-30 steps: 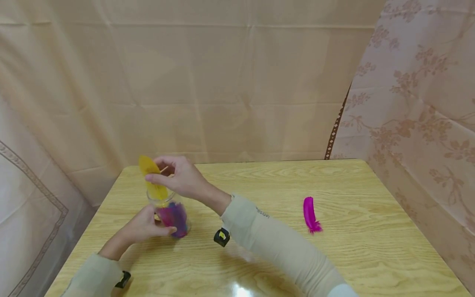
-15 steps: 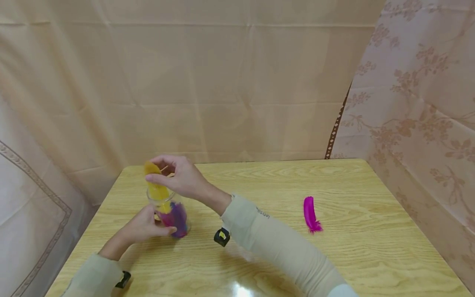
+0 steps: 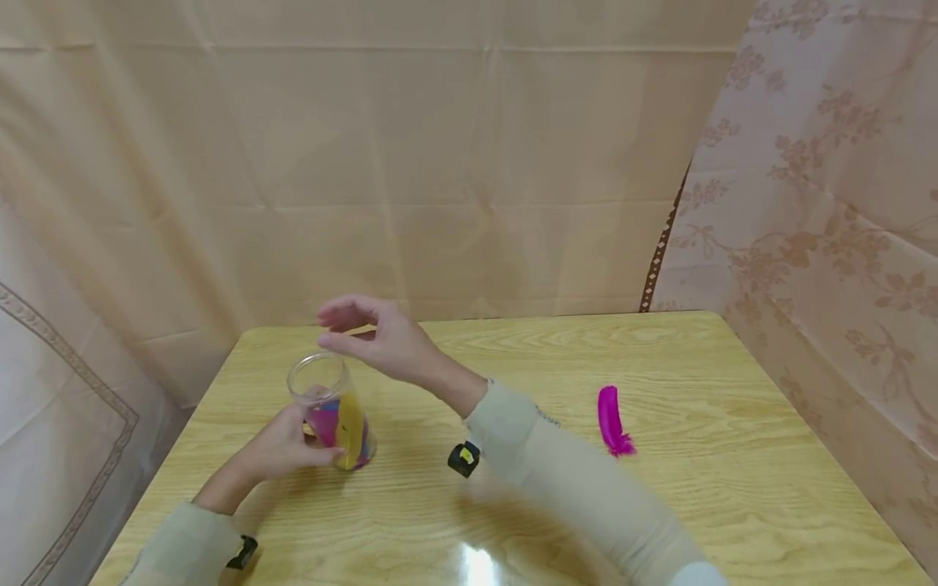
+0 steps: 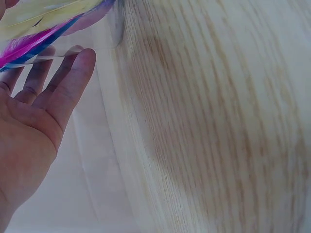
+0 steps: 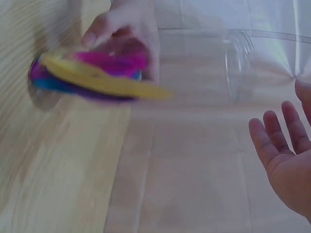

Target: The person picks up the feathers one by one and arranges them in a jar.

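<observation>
A clear glass jar (image 3: pixel 318 356) stands upright on the table's left side. My left hand (image 3: pixel 282 446) holds it low down, thumb in front and fingers round the far side. Inside, the yellow feather (image 3: pixel 350 427) leans among pink, blue and purple feathers; the right wrist view shows this bundle (image 5: pixel 92 77) in the jar's lower part. Just above and right of the jar's mouth hovers my right hand (image 3: pixel 388 338), fingers loosely bent and holding nothing. Apart from both hands, a magenta feather (image 3: pixel 611 419) lies on the table to the right.
The wooden table (image 3: pixel 733 488) has a wood-grain top and a rounded far corner on each side. Behind it hangs a beige cloth (image 3: pixel 469 163); a flower-patterned cloth (image 3: pixel 843 203) covers the right side.
The yellow feather has gone down from my right hand into the jar. My right hand has let go and moved slightly up and right. The left hand stays on the jar.
</observation>
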The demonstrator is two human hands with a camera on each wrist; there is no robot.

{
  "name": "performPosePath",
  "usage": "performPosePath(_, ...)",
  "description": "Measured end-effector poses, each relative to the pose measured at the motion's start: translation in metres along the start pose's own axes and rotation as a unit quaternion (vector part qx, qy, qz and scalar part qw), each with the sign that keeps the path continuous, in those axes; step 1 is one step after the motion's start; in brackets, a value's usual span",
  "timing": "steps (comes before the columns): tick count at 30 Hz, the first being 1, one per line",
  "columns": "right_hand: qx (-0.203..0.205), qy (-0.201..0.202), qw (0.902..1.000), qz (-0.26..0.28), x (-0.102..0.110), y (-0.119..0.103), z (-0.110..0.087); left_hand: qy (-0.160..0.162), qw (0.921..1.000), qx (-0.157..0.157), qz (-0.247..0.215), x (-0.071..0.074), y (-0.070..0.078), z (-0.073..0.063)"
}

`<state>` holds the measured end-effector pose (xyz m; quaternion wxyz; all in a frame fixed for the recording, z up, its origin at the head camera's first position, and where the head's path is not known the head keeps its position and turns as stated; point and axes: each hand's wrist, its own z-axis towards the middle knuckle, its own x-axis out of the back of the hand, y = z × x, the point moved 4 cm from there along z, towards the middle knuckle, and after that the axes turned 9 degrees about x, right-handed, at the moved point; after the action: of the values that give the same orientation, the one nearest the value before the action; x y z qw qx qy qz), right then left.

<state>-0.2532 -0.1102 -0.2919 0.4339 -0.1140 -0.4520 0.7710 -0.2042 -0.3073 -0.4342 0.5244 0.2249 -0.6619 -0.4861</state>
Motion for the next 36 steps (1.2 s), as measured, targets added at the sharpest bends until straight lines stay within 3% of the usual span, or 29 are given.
performPosePath(6, -0.017, -0.01, 0.9993, -0.032, 0.026, -0.001, -0.014, 0.008, 0.9999, 0.013, 0.008, 0.003, -0.001, -0.002)
performPosePath(12, -0.023, -0.069, 0.9901, -0.121, 0.059, 0.0, -0.038, 0.009, 0.9998, 0.017, -0.002, 0.003, -0.002, -0.003)
performPosePath(16, -0.014, -0.115, 0.9737, -0.196, 0.086, -0.001, -0.061, 0.006, 0.9999, 0.012, -0.006, 0.003, -0.002, -0.003)
performPosePath(21, -0.009, -0.161, 0.9558, -0.246, 0.122, 0.0, -0.097, 0.002, 0.9999, 0.01, -0.009, 0.005, -0.002, -0.004)
performPosePath(30, -0.05, -0.178, 0.9256, -0.331, 0.181, 0.003, -0.164, -0.006, 0.9999, 0.003, -0.015, 0.006, -0.004, -0.002)
performPosePath(36, -0.077, -0.254, 0.8855, -0.381, 0.197, 0.014, -0.216, -0.007, 0.9999, 0.005, -0.013, 0.005, -0.005, 0.001)
